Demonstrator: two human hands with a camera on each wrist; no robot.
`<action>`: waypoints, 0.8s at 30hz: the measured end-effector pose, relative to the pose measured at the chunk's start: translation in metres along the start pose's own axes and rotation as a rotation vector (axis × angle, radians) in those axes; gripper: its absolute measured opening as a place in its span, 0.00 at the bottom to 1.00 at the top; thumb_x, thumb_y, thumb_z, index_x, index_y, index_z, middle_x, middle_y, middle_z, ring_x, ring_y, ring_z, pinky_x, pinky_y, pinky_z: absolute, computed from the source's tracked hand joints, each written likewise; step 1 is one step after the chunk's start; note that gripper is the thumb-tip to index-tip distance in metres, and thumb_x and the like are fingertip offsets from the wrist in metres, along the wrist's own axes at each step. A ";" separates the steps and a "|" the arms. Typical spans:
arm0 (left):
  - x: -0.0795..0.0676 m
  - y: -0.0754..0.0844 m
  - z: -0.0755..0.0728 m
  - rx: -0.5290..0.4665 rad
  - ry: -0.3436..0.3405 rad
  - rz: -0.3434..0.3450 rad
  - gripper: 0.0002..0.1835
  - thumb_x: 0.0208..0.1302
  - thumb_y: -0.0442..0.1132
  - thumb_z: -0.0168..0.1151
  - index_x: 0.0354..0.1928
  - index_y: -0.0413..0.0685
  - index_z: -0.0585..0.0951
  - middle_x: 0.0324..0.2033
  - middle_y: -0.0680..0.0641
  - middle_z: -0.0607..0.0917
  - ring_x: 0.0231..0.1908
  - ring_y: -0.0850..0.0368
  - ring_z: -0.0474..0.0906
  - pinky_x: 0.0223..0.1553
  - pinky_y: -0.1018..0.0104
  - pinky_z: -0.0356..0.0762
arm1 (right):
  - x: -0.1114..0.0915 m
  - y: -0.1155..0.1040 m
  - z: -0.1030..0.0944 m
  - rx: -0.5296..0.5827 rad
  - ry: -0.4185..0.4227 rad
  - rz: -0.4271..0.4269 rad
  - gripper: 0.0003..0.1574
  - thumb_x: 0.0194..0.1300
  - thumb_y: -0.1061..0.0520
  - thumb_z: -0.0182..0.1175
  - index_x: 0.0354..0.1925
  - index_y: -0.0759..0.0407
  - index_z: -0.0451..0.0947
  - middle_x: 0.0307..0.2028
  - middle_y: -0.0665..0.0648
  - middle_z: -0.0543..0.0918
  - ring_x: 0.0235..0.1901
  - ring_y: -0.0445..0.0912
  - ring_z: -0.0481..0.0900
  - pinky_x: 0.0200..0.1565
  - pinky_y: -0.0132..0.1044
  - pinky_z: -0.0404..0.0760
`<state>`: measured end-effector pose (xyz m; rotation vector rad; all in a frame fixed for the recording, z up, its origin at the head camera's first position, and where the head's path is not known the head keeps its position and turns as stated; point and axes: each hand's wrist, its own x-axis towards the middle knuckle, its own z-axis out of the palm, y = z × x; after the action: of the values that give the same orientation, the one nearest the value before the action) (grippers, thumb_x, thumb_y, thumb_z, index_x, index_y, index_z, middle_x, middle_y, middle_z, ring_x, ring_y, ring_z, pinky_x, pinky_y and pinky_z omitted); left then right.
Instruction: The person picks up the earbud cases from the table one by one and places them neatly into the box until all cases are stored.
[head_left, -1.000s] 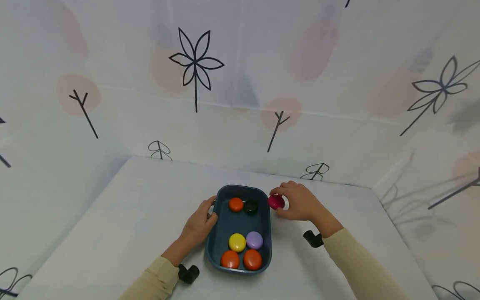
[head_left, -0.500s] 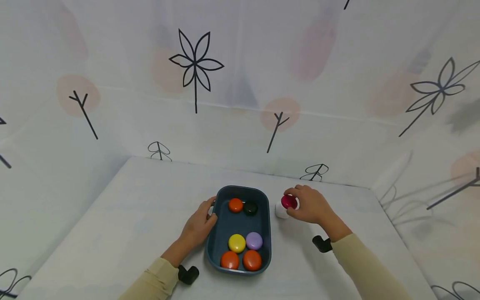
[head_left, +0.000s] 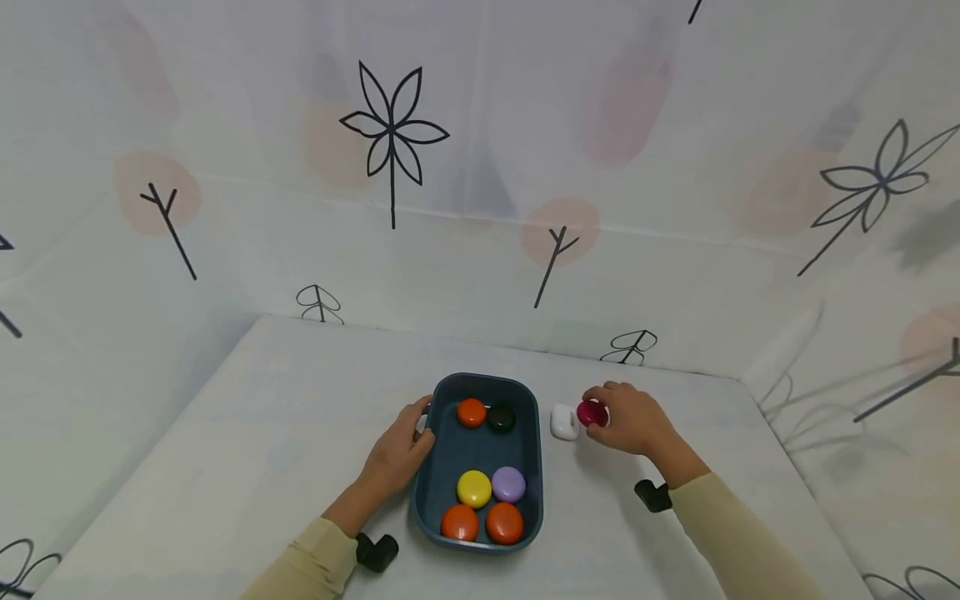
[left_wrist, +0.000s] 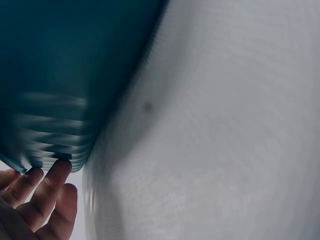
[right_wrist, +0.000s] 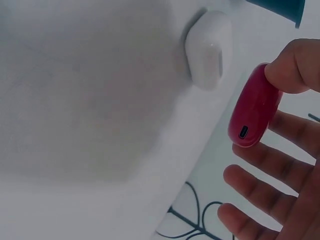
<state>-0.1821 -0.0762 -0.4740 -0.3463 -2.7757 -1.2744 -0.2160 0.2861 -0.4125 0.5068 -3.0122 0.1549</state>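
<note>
A dark blue-teal rectangular tray (head_left: 442,467) with rounded corners lies on the table. My left hand (head_left: 399,446) holds its left rim, and in the left wrist view the fingers (left_wrist: 47,192) touch the outer wall. My right hand (head_left: 633,421) pinches a magenta pebble-shaped gadget (right_wrist: 255,107) between thumb and fingers. A small slot like a charging port shows on its end. The gadget is just right of a white rounded case (head_left: 564,422), which lies on the table beside the tray.
Inside the tray lie several glossy round pieces: a small orange one (head_left: 471,412), a black one (head_left: 501,417), a yellow one (head_left: 474,488), a lilac one (head_left: 508,483), and two larger orange-red ones. A patterned cloth backdrop (head_left: 480,167) borders the white table (head_left: 300,400).
My right hand has moved right, away from the tray, with the magenta gadget still pinched. The white case beneath it has come into full view. The left hand and tray have stayed put.
</note>
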 end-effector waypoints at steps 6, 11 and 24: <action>0.000 0.000 0.000 0.006 0.002 0.004 0.29 0.66 0.41 0.47 0.70 0.48 0.64 0.61 0.47 0.75 0.34 0.61 0.71 0.37 0.64 0.72 | 0.001 0.004 0.007 0.013 -0.039 0.037 0.25 0.49 0.50 0.67 0.46 0.56 0.80 0.36 0.55 0.81 0.37 0.49 0.76 0.34 0.45 0.81; 0.000 -0.002 0.001 0.005 -0.001 0.010 0.29 0.66 0.41 0.47 0.70 0.49 0.64 0.61 0.47 0.75 0.34 0.61 0.71 0.38 0.63 0.73 | 0.002 0.007 0.013 0.008 -0.074 0.069 0.25 0.49 0.49 0.68 0.47 0.56 0.80 0.37 0.55 0.81 0.38 0.50 0.76 0.36 0.46 0.81; 0.001 -0.001 0.001 0.008 -0.006 -0.001 0.29 0.66 0.42 0.46 0.70 0.49 0.64 0.61 0.47 0.75 0.35 0.61 0.72 0.41 0.62 0.74 | 0.002 0.011 0.024 0.015 -0.116 0.094 0.27 0.50 0.49 0.69 0.49 0.56 0.79 0.39 0.56 0.81 0.39 0.50 0.76 0.38 0.48 0.82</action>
<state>-0.1833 -0.0758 -0.4753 -0.3487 -2.7852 -1.2642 -0.2229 0.2935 -0.4375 0.3892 -3.1519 0.1593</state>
